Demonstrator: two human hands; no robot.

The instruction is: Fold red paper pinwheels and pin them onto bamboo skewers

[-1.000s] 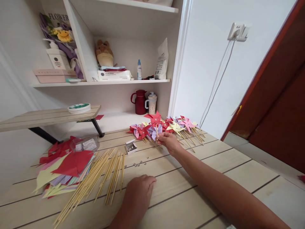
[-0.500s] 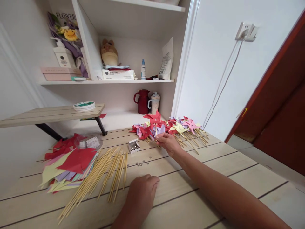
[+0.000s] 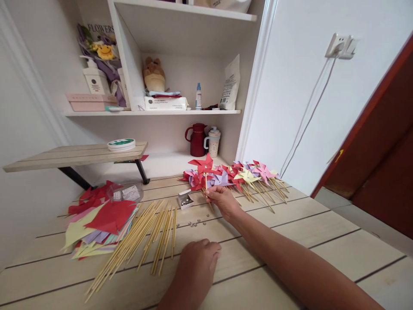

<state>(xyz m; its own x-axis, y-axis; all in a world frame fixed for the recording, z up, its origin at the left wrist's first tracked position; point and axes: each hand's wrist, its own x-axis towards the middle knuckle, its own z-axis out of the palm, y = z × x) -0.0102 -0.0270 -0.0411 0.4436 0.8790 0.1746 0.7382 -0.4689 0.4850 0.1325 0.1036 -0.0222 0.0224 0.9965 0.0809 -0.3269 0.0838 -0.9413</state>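
Note:
My right hand (image 3: pixel 223 201) pinches the wooden stick of a red pinwheel (image 3: pixel 203 164), holding it upright with the paper head at the top. Right behind it, finished pinwheels (image 3: pixel 247 175) in red, purple, yellow and pink lie in a pile, sticks pointing toward me. My left hand (image 3: pixel 197 263) rests curled on the table, back upward, and nothing shows in its fingers. Loose wooden sticks (image 3: pixel 135 237) lie to its left. Beyond it are several small metal pieces (image 3: pixel 193 223) and a small open white box (image 3: pixel 185 199) holding more of them.
A stack of coloured paper (image 3: pixel 100 228) lies at the left, a clear plastic container (image 3: pixel 129 192) behind it. The raised wooden stand (image 3: pixel 74 156) carries a white round object (image 3: pixel 121 145). A dark red jug (image 3: pixel 197 141) and a cup (image 3: pixel 213 142) stand at the back under the shelves.
My right hand has shifted slightly left and down relative to the pile, bringing the red pinwheel with it. My left hand stays curled on the table. The whole view has moved a little.

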